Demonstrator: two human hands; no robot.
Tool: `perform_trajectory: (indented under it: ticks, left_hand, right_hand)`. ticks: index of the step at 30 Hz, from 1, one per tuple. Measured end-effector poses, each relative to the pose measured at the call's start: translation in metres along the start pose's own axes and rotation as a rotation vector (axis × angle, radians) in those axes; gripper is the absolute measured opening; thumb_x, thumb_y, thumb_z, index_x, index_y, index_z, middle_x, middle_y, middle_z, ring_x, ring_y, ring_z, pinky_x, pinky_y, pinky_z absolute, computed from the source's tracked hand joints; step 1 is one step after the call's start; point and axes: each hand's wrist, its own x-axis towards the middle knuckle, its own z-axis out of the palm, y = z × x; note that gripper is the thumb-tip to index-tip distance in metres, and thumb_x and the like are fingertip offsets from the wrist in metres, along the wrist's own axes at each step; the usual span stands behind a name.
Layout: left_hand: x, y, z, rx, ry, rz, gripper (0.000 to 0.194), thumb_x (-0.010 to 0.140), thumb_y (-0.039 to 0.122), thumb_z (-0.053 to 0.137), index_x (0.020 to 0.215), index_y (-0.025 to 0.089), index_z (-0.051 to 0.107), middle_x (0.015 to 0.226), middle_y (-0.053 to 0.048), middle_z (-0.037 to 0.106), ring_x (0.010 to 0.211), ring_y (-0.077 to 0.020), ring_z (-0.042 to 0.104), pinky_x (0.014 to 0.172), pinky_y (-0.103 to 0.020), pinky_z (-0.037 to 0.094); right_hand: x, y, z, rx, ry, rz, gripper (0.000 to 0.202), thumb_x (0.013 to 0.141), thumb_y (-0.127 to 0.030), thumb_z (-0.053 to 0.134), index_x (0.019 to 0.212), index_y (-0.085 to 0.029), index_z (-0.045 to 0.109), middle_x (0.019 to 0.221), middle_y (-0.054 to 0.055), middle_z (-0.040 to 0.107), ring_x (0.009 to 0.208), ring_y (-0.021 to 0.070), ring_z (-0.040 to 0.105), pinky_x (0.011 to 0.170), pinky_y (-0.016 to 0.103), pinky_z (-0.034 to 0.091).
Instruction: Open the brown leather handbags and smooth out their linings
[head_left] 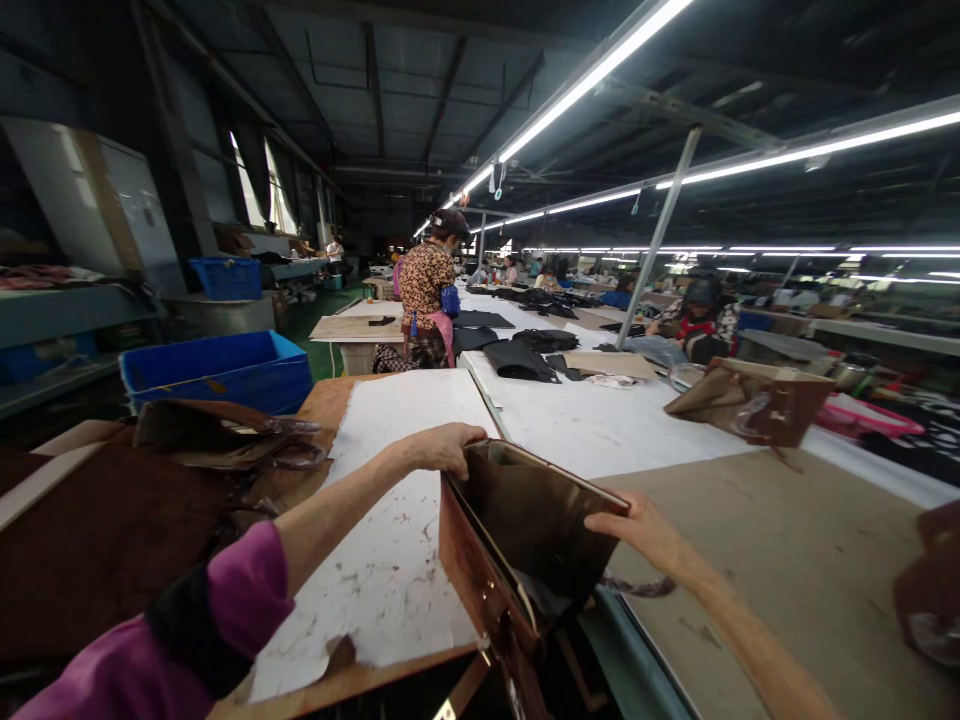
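A brown leather handbag [480,560] hangs spread at the mouth in front of me, its dark lining [540,510] facing up. At its far left corner my left hand [450,450] is closed over the rim. Thumb and fingers of my right hand [634,525] pinch the rim at the right corner. A strap with a metal buckle dangles from the bag's near side. The bag's lower part is partly hidden below the table edge.
White paper [390,520] covers the table ahead. Brown bags [210,430] lie on the left near a blue bin [217,365]. Another brown handbag [787,405] stands on the right table. A co-worker [427,285] stands beyond, beside dark fabric pieces [517,358].
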Motion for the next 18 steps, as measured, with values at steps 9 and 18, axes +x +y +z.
perform_trajectory:
  ticks: [9, 18]
  left_hand:
    - [0.005, 0.035, 0.008, 0.341, 0.156, 0.233, 0.052, 0.055, 0.014, 0.060, 0.104, 0.018, 0.044, 0.106, -0.004, 0.048, 0.087, -0.0188, 0.049, 0.071, -0.025, 0.040]
    - [0.018, 0.028, 0.024, 0.331, 0.187, 0.142, 0.085, 0.054, 0.000, 0.042, 0.132, 0.021, 0.013, 0.118, -0.006, 0.048, 0.095, -0.0198, 0.051, 0.080, -0.027, 0.039]
  right_hand:
    - [-0.004, -0.007, 0.009, 0.099, -0.010, -0.029, 0.028, 0.067, -0.030, 0.057, 0.089, -0.015, 0.063, 0.078, 0.000, 0.065, 0.078, 0.0213, 0.057, 0.070, 0.028, 0.043]
    - [-0.013, -0.009, -0.015, 0.186, -0.118, -0.006, 0.035, 0.064, -0.033, 0.059, 0.093, -0.015, 0.062, 0.086, 0.002, 0.066, 0.087, 0.0233, 0.057, 0.077, 0.031, 0.045]
